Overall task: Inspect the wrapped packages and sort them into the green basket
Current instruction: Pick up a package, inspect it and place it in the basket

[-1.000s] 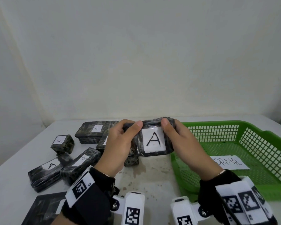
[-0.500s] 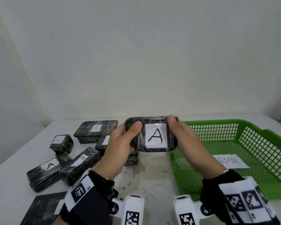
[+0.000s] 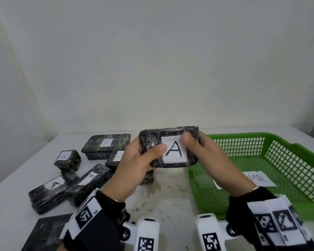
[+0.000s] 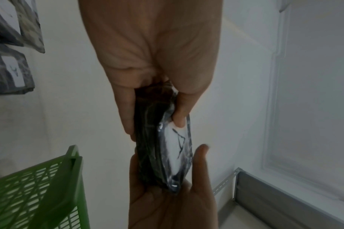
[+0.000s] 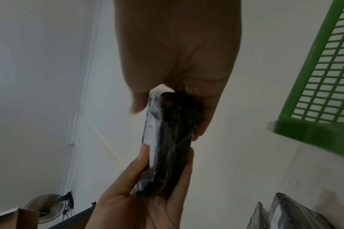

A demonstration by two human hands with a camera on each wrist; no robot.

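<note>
Since a second ago you've raised the package (image 3: 169, 147) a bit and tipped its "A" label (image 3: 174, 150) more squarely toward you; your right thumb now sits on the label's top right corner. Your left hand (image 3: 134, 171) pinches the package's left end, thumb on the front, fingers behind. Your right hand (image 3: 212, 160) pinches the right end the same way. So both grips are closed on it, held in the air over the table (image 3: 161, 196), just left of the green basket (image 3: 286, 160). Basket sits on the right, with a paper note (image 3: 257, 180) lying inside. Other wrapped packages (image 3: 87, 182) lie on the left of the table, one far one marked "B" (image 3: 106, 143), several marked "A".
</note>
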